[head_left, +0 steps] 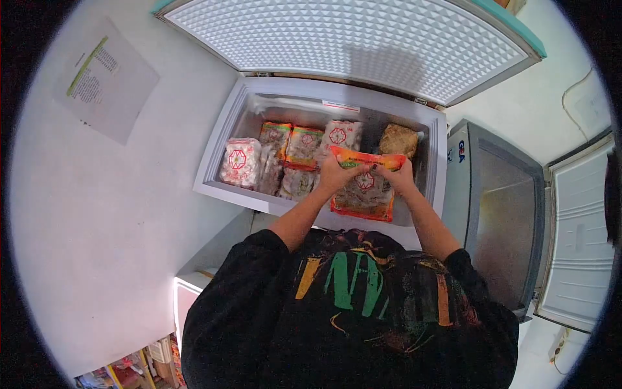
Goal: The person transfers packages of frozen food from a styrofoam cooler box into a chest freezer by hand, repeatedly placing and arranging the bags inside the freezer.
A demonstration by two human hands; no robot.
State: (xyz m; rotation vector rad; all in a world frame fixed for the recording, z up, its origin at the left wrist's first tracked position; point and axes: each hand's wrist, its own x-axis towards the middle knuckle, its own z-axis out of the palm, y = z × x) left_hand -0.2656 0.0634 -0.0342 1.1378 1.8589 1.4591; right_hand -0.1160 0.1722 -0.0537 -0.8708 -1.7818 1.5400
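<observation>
Both my hands grip the upper part of an orange-edged plastic food packet (364, 194) with a clear middle and a red emblem. My left hand (339, 176) holds its left side and my right hand (396, 176) its right side, thumbs on the front. The packet hangs over the right front part of the open chest freezer (217, 152). Inside, a white-and-red packet (241, 163) stands at the left, two orange-edged packets (303, 146) lie near the middle, and another red-emblem packet (342, 135) sits behind my left hand. A brown packet (398, 140) lies at the back right.
The freezer's raised lid (363, 39) stands open at the back. To the right is a grey appliance (505, 214) with its white door (576, 233) swung open. A paper sheet (107, 81) hangs on the left wall. Colourful items (129, 373) lie at the lower left.
</observation>
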